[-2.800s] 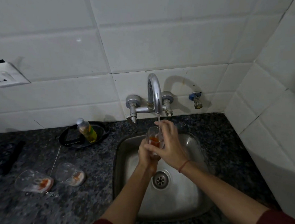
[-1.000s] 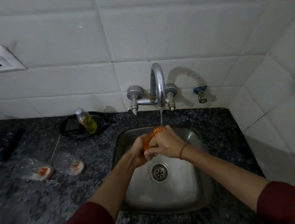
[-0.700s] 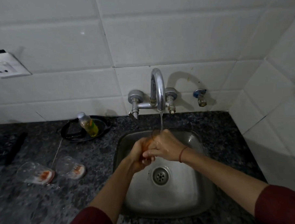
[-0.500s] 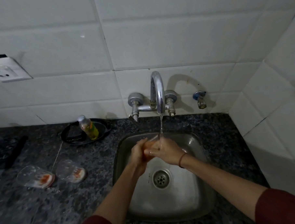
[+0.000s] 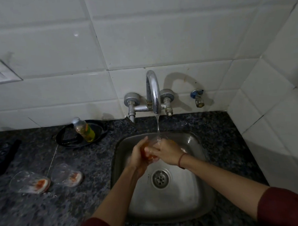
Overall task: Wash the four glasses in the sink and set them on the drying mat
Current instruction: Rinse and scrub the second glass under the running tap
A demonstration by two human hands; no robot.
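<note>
A dark speckled stone bench (image 5: 37, 203) runs under white wall tiles, seen from above by a head camera.

At far left, two drinking glasses lie on their sides on the bench, just beside each other: the outer glass (image 5: 29, 184) and the inner glass (image 5: 66, 174). Both show orange-red residue near the base and look unwashed. Behind them, a small bottle of yellow-green liquid (image 5: 84, 129) stands in a round black tray (image 5: 101, 132) near the wall.

To the right is one steel sink (image 5: 191, 196) with one drain (image 5: 160, 178). One chrome tap (image 5: 153, 92) on the wall runs a thin stream (image 5: 157, 127) onto the hands.

Over the basin, the left hand (image 5: 138, 156) is curled around a third glass (image 5: 149, 154), tinted orange, and the right hand (image 5: 167, 152) closes over it from the other side, fingers wrapped on it. Whether fingers reach inside is hidden.

Count: three glasses in view, one in hand; a fourth is not visible. No drying mat is visible either.

Likely risks: the wet glass could slip from the grip and strike the steel basin or the tap spout close above. The two lying glasses could roll on the bench if nudged. Residue might remain at the base if rinsing stops early.
</note>
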